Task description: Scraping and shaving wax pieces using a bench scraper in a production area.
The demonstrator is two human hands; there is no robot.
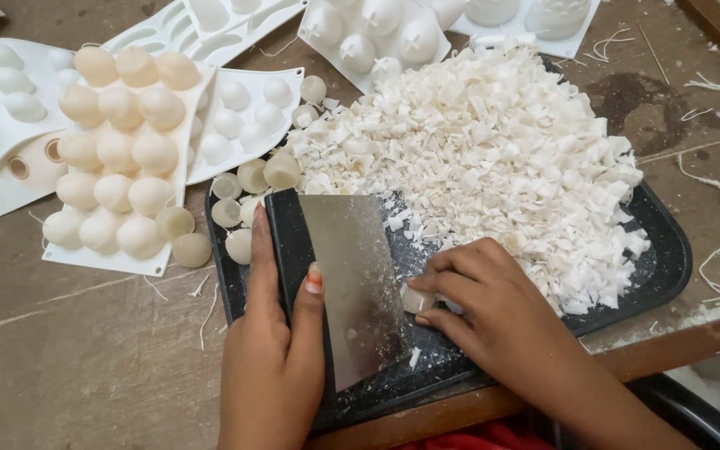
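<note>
1. The left hand (272, 367) grips the scraper (352, 287) handle, hiding most of it.
2. The right hand (493, 304) pinches a white lump (417, 298) on the black tray (668, 250), beside the blade.
3. The flake heap (493, 158) crowds the tray; its near edge overhangs the worktop (85, 350).

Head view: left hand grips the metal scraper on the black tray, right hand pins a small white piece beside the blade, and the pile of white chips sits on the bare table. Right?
Not quite. The head view shows the pile of white chips lying on the black tray, not on the bare table. The rest holds: the left hand grips the metal scraper, and the right hand pins a small white piece beside the blade.
</note>
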